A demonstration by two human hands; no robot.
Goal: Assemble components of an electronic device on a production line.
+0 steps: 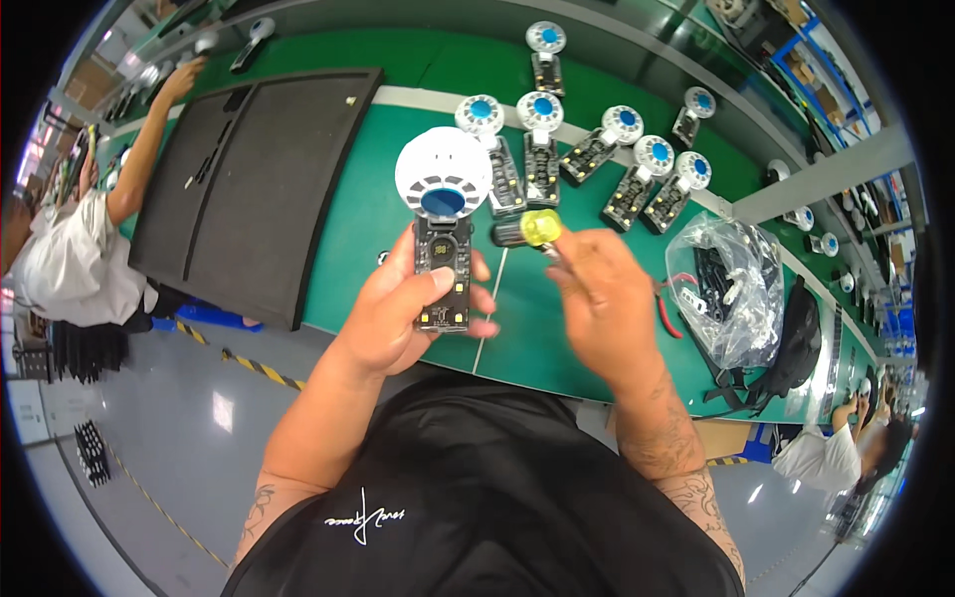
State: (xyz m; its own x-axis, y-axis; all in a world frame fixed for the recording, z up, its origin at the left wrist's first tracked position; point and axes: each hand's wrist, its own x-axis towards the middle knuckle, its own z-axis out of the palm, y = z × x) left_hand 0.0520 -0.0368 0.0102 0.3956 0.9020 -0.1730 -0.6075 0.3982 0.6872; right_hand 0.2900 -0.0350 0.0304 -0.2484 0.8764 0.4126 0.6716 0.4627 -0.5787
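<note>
My left hand (393,308) is closed around a handheld fan (444,177) with a round white head, a blue centre and an uncovered circuit board in its dark handle. The thumb lies on the board, and the fan stands head-up over the green table. In my right hand (609,303), just to the right, is a small mallet (540,228) with one yellow face and one black face. Its head is level with the upper handle of the fan and apart from it. Most of the mallet's handle is hidden by my fingers.
Several similar fans (541,111) lie across the back of the green table (348,239). A large black panel (254,189) covers the left. On the right are red-handled pliers (668,312), a clear plastic bag (731,298) of parts and a black bag (793,333). Co-workers sit at both sides.
</note>
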